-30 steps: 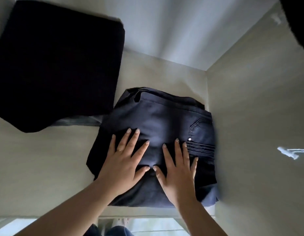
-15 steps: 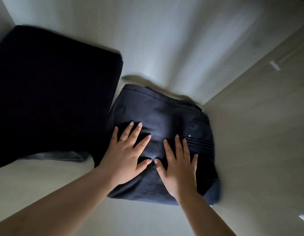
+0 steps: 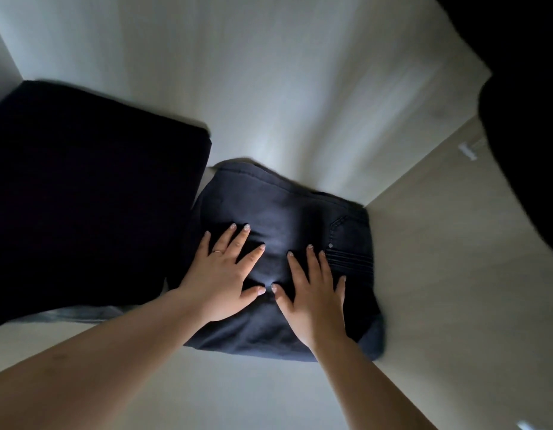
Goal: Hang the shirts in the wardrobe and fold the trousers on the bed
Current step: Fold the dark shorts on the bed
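Folded dark blue trousers [image 3: 287, 209] lie on a pale wardrobe shelf [image 3: 238, 392], pushed back close to the rear wall and against the right side wall. A back pocket with a small rivet shows at their right. My left hand [image 3: 221, 280] lies flat on the trousers' left half, fingers spread. My right hand [image 3: 312, 293] presses flat on the right half, beside the pocket. The two thumbs almost touch.
A large black folded stack [image 3: 83, 200] fills the shelf's left side, touching the trousers' left edge, with a grey-blue garment [image 3: 83, 315] under it. The white rear wall [image 3: 300, 88] and beige side wall [image 3: 455, 274] box in the shelf. Dark cloth [image 3: 529, 150] hangs at the upper right.
Both hands have slid the folded trousers deeper into the shelf, toward the rear wall and up against the black stack. The hands stay flat on top.
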